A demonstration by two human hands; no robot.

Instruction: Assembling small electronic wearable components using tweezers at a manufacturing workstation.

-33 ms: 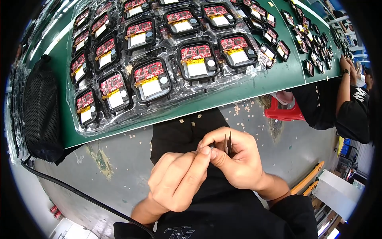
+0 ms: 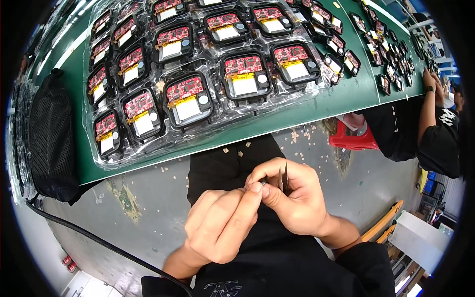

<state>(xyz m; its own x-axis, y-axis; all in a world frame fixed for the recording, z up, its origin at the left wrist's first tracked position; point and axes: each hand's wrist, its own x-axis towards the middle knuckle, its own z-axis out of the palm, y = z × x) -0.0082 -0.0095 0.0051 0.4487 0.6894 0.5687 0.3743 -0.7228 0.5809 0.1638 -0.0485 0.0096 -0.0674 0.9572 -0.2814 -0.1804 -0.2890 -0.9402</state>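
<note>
My left hand and my right hand meet fingertip to fingertip in front of my body, below the table's edge. Between the pinched fingertips sits a small dark part, mostly covered, so its kind cannot be made out. A pair of tweezers is tucked in my right hand, its pointed tips sticking up past the fingers. Beyond my hands, black-framed device housings lie in a clear plastic tray, each showing a red circuit board, yellow tape and a white block.
The green table holds more loose housings at the right. A black mesh pouch and a black cord are at the left. A co-worker's arm and a red stool are to the right. Small scraps litter the grey floor.
</note>
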